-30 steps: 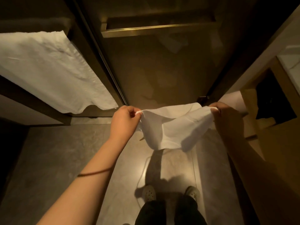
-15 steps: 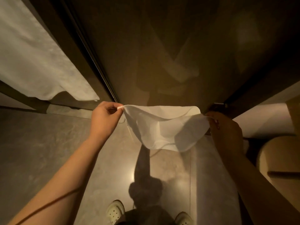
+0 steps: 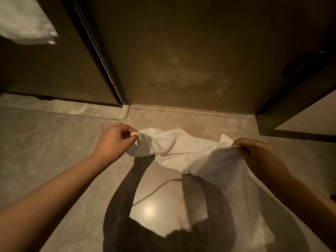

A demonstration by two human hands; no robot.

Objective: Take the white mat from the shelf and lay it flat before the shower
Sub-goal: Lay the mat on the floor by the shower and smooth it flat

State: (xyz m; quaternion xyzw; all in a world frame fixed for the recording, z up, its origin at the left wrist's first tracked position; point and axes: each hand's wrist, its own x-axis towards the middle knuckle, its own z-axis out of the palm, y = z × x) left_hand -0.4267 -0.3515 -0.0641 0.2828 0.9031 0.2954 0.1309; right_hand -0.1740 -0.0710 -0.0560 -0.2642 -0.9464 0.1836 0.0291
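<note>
Head-cam view, looking down at a dim bathroom floor (image 3: 45,142). Two bare arms reach fwd. The left hand (image 3: 113,140) pinches one corner of the white mat (image 3: 174,148) btw thumb and fingers; the right hand (image 3: 254,153) pinches the opposite corner. The mat hangs slack btw them, bunched and sagging in the middle, its long axis running left-right, roughly parallel w/ the shower threshold (image 3: 190,110) and the glass shower door (image 3: 181,51) beyond. It lies straight ahead of both hands, near the threshold; can't tell if its low edge touches the floor. Each hand is about equally near its own corner. Judgement: mat isn't flat yet; next move needs both hands drawn apart to tension it, then lowered together. Another white towel (image 3: 27,22) hangs upper left.
</note>
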